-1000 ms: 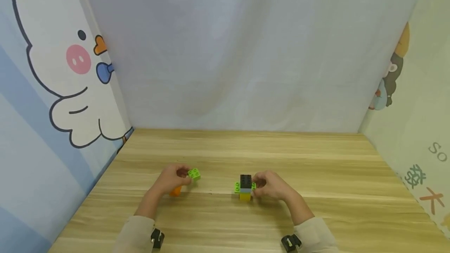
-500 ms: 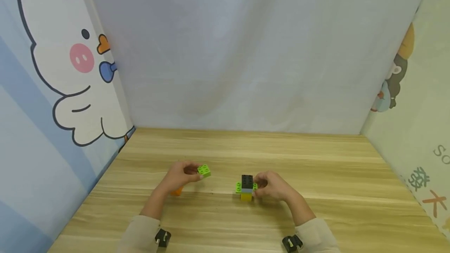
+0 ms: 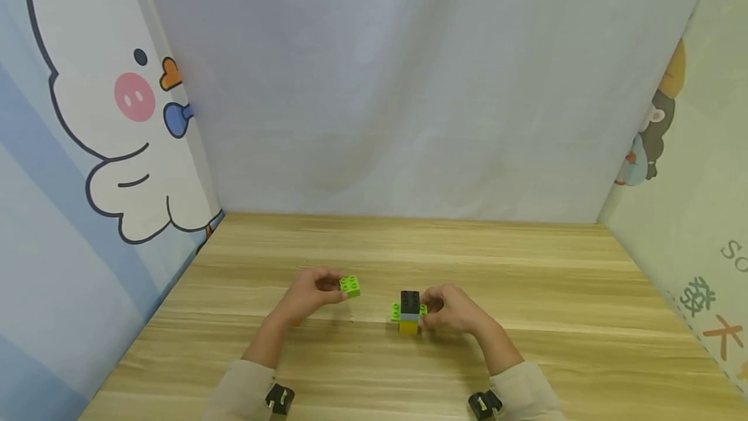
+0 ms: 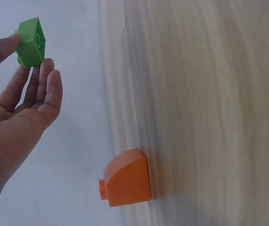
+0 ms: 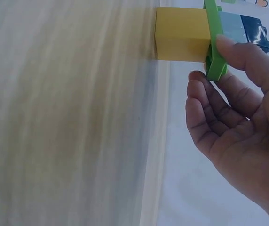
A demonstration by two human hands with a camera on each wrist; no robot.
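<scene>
A lime green toy brick [image 3: 350,286] with studs on top is pinched between the thumb and fingers of my left hand [image 3: 313,293], raised above the table. To its right stands a stack of bricks: a yellow brick [image 5: 181,35] at the bottom, a flat green plate [image 5: 214,47] across it, then a light blue brick [image 5: 232,27] and a black brick [image 3: 410,302] on top. My right hand [image 3: 452,308] pinches the right end of the green plate, and the stack rests upright on the table. An orange curved brick [image 4: 129,180] lies below my left hand, mostly hidden in the head view.
The wooden table [image 3: 374,375] runs back to a pale curtain [image 3: 374,115]. A cartoon-printed panel [image 3: 105,148] stands at the left, and another printed panel [image 3: 695,180] at the right. Black wrist cameras sit at both sleeves.
My left hand has carried the green brick to the right, closer to the stack, and now covers most of the orange brick in the head view. My right hand keeps its hold on the stack.
</scene>
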